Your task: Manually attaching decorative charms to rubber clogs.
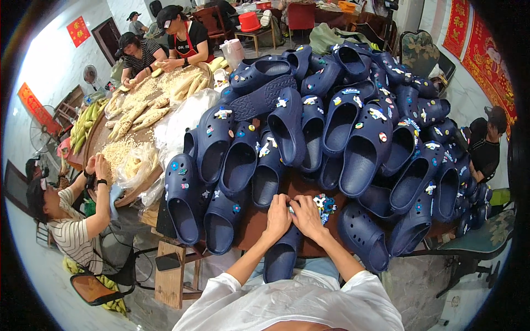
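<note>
A navy clog [280, 259] lies in front of me at the table's near edge, its heel toward my body. My left hand [279, 216] is closed around the left side of its toe. On the other side, my right hand [307, 215] grips the same toe, with its fingers bent close to the left ones. A small light-coloured bit [290, 208] shows between the fingertips, too covered to name. Just right of my right hand lies a heap of small colourful shoe charms [327, 206].
Many navy clogs [361, 149], several with charms on, are piled over the brown table [251, 220]. A loose clog [361, 237] sits to the right. At left, people work around a round table [99, 138] with corn. A phone [168, 261] rests on a wooden stool [168, 289].
</note>
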The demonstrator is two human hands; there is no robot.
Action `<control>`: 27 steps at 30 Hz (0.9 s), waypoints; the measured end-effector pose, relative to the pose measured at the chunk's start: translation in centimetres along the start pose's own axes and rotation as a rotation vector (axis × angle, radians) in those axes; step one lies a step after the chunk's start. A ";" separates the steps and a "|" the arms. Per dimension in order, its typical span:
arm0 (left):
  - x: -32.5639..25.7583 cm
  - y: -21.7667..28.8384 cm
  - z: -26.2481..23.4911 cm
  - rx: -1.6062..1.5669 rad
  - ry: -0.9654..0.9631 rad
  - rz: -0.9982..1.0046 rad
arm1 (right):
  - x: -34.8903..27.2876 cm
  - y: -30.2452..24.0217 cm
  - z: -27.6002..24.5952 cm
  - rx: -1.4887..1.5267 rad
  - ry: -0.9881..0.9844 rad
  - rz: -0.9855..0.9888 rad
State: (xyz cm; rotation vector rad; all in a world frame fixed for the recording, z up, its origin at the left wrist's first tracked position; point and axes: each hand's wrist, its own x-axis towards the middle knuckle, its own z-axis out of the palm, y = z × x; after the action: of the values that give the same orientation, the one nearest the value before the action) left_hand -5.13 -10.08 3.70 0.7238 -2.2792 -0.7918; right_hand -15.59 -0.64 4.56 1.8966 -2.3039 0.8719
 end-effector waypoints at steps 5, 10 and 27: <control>-1.1 1.2 -2.0 -0.046 -0.059 -0.064 | 1.0 0.0 0.3 0.026 0.027 -0.060; -3.0 1.0 -3.7 0.106 -0.177 -0.146 | 1.8 0.1 0.6 0.020 0.005 0.053; -3.5 -1.5 -5.1 0.132 -0.404 -0.278 | 0.6 3.5 0.2 -0.051 0.292 0.351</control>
State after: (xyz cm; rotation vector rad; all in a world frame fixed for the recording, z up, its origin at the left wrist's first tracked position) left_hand 1.13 -10.53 4.61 1.0367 -2.6455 -0.9962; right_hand -18.84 -0.91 3.18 1.2614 -2.4754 1.0270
